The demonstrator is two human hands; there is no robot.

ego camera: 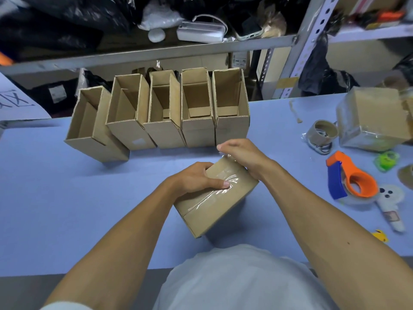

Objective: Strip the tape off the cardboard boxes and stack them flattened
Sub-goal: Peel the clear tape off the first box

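A closed cardboard box (214, 204) sealed with clear tape (218, 193) lies tilted on the blue table (67, 198) in front of me. My left hand (196, 179) grips its left side, thumb pressed on the tape along the top seam. My right hand (241, 156) is at the box's far end, fingers curled and pinching a lifted end of the clear tape. Behind stand several open, empty cardboard boxes (161, 113) in a row, their flaps up.
At the right lie an orange and blue tape dispenser (350, 177), a tape roll (324, 130), a plastic-wrapped cardboard box (375, 121), a green tape roll (387, 159) and small stickers. A metal shelf (156, 54) with bags and devices runs behind the table.
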